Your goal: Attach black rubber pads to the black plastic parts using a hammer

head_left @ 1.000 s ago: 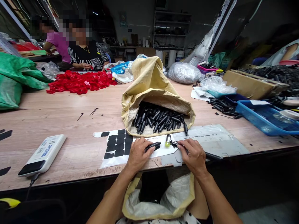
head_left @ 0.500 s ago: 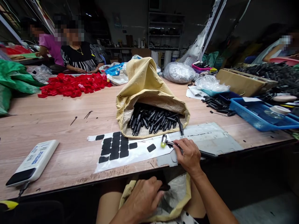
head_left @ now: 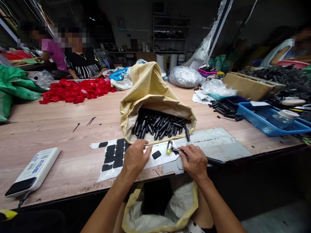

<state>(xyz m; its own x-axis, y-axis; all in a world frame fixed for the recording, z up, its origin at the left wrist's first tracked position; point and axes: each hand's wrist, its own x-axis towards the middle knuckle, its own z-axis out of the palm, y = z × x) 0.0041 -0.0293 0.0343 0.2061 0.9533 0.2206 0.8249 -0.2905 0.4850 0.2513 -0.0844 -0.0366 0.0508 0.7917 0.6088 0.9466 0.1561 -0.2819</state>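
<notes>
My right hand [head_left: 194,161] is closed round the dark handle of a small hammer [head_left: 169,148], whose silver head has a yellow-green face. The hammer head is over a white sheet [head_left: 150,163] near a grey board [head_left: 218,142]. My left hand [head_left: 136,158] reaches above the sheet with thumb and fingers apart, nothing visible between them. It covers some of the rounded black patches [head_left: 119,155]. Just beyond its fingertips, a yellow woven sack [head_left: 155,81] lies with its mouth towards me, full of black pen-shaped pieces [head_left: 162,126]. Below the table edge, a second sack [head_left: 150,223] gapes on my lap.
A white power bank [head_left: 34,171] with a cable lies at left. Red pieces [head_left: 75,90] are heaped before a person in a striped top [head_left: 85,63]. At right stand a blue tray [head_left: 264,126] and a cardboard box [head_left: 252,85]; another person sits beyond.
My left hand has risen from the lap sack to the sack mouth on the table; the dark piece it held is out of sight. My right hand keeps the hammer nearly still.
</notes>
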